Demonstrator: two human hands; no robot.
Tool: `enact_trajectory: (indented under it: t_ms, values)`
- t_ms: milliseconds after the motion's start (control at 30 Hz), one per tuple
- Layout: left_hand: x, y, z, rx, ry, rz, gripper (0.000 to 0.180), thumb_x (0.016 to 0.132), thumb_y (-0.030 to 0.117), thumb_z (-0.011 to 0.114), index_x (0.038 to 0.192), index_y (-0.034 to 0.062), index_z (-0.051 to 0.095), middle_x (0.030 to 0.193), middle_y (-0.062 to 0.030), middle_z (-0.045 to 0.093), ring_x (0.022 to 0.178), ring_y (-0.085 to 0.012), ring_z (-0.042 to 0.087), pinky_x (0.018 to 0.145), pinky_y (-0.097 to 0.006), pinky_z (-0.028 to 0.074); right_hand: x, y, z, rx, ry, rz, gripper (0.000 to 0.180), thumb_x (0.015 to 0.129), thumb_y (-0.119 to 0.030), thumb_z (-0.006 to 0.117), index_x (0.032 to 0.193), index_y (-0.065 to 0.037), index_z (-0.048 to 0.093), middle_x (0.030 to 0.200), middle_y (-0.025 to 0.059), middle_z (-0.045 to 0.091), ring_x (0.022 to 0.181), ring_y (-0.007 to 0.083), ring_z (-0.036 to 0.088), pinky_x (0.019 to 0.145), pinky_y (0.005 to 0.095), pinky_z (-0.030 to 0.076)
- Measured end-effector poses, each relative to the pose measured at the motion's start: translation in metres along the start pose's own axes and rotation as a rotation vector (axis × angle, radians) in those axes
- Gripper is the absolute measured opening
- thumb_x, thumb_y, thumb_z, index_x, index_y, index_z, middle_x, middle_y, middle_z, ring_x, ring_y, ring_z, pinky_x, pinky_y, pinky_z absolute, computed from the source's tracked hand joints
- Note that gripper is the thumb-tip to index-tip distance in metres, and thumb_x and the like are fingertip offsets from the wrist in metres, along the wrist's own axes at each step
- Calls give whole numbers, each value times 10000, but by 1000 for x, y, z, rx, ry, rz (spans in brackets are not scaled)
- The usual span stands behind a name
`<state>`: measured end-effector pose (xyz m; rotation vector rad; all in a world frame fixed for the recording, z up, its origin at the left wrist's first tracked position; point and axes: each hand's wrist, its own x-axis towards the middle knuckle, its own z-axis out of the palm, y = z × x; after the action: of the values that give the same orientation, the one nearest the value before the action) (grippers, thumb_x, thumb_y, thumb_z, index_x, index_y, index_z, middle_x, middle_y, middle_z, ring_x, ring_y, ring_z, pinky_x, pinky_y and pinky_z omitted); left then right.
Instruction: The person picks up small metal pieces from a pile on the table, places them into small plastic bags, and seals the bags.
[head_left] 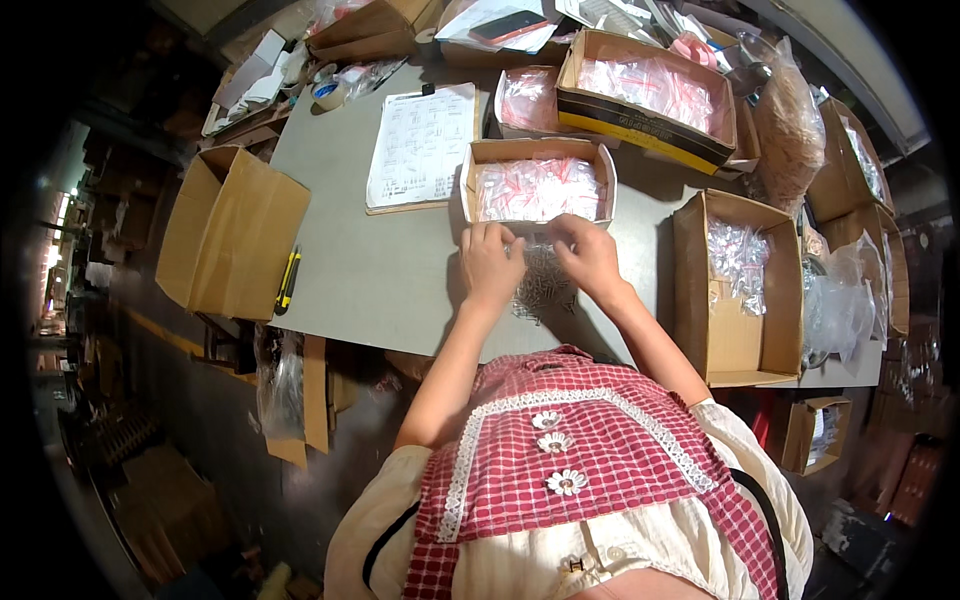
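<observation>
Small metal pieces (543,290) lie in a loose heap on the grey table (400,270), right below and between our hands, just in front of a small open box (540,149). Our left hand (492,262) is half curled, thumb and fingers drawn in toward each other; our right hand (588,256) is bent the same way, its fingertips turned inward. Something thin and clear seems to lie between the fingertips, but we cannot tell whether either hand grips it. The small box holds flat clear bags (540,188) with red edges; behind it, a black-and-yellow box (640,122) holds more like them. At our right, a deep cardboard box (738,350) holds shiny clear packets (738,262). Our bare forearms reach forward and slant inward, bringing the hands near each other, apart.
</observation>
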<state>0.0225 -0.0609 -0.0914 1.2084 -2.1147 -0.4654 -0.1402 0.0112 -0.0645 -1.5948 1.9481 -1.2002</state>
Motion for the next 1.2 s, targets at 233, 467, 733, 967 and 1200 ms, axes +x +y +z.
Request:
enact_trajectory:
  t_ms: [233, 467, 733, 967, 1200]
  values:
    - [-4, -7, 19, 135, -35, -46, 269, 780, 261, 785, 951, 67, 711, 968, -129, 625, 927, -320, 565, 841, -423, 463, 1, 19, 24, -212, -178, 119, 326, 905, -342, 641, 888, -21, 692, 795, 188, 697, 769, 375, 679, 679, 486, 518]
    - [-11, -17, 4, -1146, -51, -429, 84, 938, 86, 652, 1014, 49, 649, 912, -13, 647, 832, -101, 620, 710, -240, 496, 1, 13, 22, 577, -281, 365, 118, 902, -129, 692, 920, -22, 644, 717, -8, 603, 679, 69, 574, 589, 260, 485]
    - [-29, 26, -23, -701, -138, -248, 203, 842, 34, 672, 1044, 15, 666, 880, -66, 699, 778, -124, 662, 714, -289, 550, -11, 10, 0, 667, -355, 247, 261, 889, -78, 705, 1122, -24, 601, 927, -3, 596, 856, 89, 565, 764, 247, 480]
    - [-39, 31, -40, -576, -86, -177, 208, 819, 69, 676, 997, 21, 579, 795, -107, 706, 738, -255, 708, 669, -366, 548, -23, -24, -21, 589, -545, 366, 95, 896, -60, 649, 977, -38, 606, 851, 1, 612, 774, 104, 583, 735, 267, 479]
    - [-42, 44, -45, -589, -156, -160, 206, 796, 45, 683, 979, 16, 591, 784, -104, 708, 729, -250, 708, 668, -364, 549, -30, -30, -41, 562, -622, 458, 117, 896, -94, 698, 887, -9, 617, 742, 29, 628, 626, 130, 612, 581, 267, 500]
